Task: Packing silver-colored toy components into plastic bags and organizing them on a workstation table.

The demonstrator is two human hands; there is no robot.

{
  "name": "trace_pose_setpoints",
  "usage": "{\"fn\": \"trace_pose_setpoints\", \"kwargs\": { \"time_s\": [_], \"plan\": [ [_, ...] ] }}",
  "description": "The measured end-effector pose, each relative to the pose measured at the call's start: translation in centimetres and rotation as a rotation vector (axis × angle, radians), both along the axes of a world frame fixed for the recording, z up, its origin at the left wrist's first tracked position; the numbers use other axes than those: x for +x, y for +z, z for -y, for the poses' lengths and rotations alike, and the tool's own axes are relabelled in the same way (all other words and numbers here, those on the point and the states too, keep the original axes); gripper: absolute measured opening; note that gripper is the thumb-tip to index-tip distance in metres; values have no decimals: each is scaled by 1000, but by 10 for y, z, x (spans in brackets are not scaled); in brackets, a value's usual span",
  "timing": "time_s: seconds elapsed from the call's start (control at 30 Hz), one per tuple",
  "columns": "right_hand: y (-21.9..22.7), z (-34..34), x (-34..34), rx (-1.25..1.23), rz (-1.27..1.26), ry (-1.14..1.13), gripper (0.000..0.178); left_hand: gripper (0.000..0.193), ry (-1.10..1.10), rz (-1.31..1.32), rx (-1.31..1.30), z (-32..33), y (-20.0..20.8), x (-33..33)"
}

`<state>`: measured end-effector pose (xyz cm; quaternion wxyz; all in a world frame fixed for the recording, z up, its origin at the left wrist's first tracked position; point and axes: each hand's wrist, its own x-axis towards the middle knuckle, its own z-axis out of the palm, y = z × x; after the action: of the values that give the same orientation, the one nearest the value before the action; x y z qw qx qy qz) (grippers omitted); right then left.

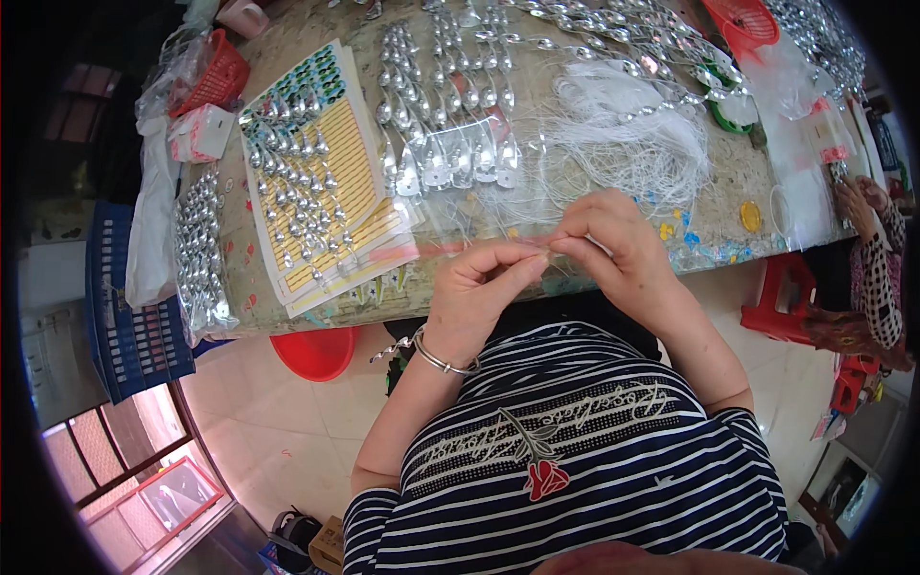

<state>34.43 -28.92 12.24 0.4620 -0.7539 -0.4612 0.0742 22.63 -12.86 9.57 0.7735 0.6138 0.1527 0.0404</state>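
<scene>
My left hand (484, 287) and my right hand (623, 244) meet over the table's near edge, thumbs and fingertips pinched together. What lies between the fingertips is too small to make out. Just beyond them are fine clear strands and a pile of white thread (632, 125). Silver twisted ornaments (446, 158) lie in rows on the tabletop ahead of my hands, some ends under a clear plastic strip. A short silver twisted piece (391, 353) shows beside my left wrist, next to a bangle (443, 356); I cannot tell what it hangs from.
To the left, printed sheets (359, 192) carry green stickers and more silver twists. Red baskets (213, 72) (746, 24) stand at both far corners. A blue crate (139, 316) is at the left, a red basin (314, 353) below the edge. Another person's hands (862, 203) are at the right end.
</scene>
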Motion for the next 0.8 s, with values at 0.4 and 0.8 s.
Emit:
{"fn": "trace_pose_setpoints", "kwargs": {
  "time_s": [0.4,0.8],
  "plan": [
    [6,7,-2,192,-996,21,16,12,108,-17,-71,-6,6,-13],
    [19,-12,-13,89,-268,61,4,11,82,26,-49,-6,7,-10]
  ]
}}
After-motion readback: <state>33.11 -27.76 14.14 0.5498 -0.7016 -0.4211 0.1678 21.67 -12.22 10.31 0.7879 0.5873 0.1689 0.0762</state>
